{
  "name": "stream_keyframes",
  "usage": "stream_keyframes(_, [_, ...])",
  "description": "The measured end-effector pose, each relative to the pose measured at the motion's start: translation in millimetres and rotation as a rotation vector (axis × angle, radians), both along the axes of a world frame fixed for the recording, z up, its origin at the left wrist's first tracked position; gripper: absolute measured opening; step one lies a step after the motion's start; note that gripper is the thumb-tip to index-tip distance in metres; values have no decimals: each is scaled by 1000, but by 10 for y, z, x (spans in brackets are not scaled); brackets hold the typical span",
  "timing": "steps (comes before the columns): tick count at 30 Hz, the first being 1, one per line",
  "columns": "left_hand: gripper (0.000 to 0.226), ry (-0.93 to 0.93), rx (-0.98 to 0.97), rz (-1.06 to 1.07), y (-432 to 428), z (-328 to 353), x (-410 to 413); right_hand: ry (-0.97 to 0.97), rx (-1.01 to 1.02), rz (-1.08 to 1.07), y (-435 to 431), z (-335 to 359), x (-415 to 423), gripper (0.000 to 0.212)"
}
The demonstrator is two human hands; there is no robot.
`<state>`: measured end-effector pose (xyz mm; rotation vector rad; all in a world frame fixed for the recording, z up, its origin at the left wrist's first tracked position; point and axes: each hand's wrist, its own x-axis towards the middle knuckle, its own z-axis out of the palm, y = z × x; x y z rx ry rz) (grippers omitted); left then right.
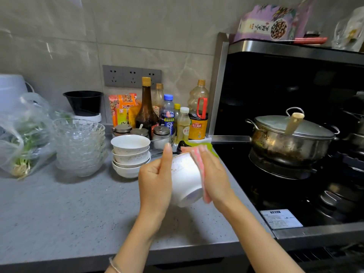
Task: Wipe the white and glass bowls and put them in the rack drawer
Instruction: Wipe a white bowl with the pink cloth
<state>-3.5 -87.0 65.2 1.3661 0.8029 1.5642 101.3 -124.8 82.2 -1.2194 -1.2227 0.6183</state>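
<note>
Presently, head view only.

Item 1: white bowl (185, 180). Held in the air above the front part of the worktop (69, 209), tipped on its side, foot ring toward the camera, mouth turned away. Clasped from the left by the left grip (155, 180), thumb raised along the wall toward the rim, other fingers hidden behind the bowl. Judged glazed ceramic: stiff, of moderate weight, breakable if dropped, slick if damp. Best taken across rim and wall together, or cupped under the foot ring, not by the smooth wall alone.

Item 2: pink cloth (199, 166). Soft and limp, sandwiched between the bowl's wall and the right grip (214, 174). Right grip laid flat, fingers fairly straight, pressing rather than clenching, thumb out of sight.

Item 3: stack of white bowls (130, 154). Several, nested upright on the worktop, just behind the left grip.

Item 4: stack of glass bowls (78, 146). Nested upright, just left of the white stack. Judged brittle, slippery, heavy as a pile. Safer lifted singly, at the rim.

Rack drawer: not in view.

Also noted: lidded pot (289, 138) to the right, well apart from the bowls.
</note>
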Motion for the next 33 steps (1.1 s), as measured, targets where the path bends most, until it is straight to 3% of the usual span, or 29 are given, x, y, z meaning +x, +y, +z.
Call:
stream_keyframes(3, [63,-117,-97,-150,-8,28,-61,147,-70,8,-104,48,26,31])
stream_keyframes(5, [44,-140,-157,-214,-2,12,-74,121,-52,-33,-130,75,20,59])
stream_keyframes(7, [46,-101,-176,-249,6,7,-95,40,-59,-58,-143,81,31,78])
stream_keyframes(12, [68,337,105,-201,36,89,-182,-123,-60,-100,-157,77,141,66])
stream_keyframes(17, [78,554,320,-138,61,105,-86,-191,-13,-82,-116,20,64,59])
stream_keyframes(21, [74,375,215,-102,9,62,-87,-58,42,-103,-109,-30,32,61])
stream_keyframes(24, [79,203,74,-22,-3,82,-80,-8,-19,-5,-99,-49,-14,44])
stream_keyframes(27, [85,252,131,119,22,65,-53,-326,79,-29,-102,-108,-120,45])
stream_keyframes(30, [75,251,155,175,-8,-12,-8,-709,228,-176,-54,-185,-212,48])
stream_keyframes(31, [72,234,155,167,-33,-31,4,-742,255,-190,-41,-192,-218,49])
stream_keyframes(33, [70,171,137,163,-69,-51,11,-604,263,-133,-2,-199,-137,44])
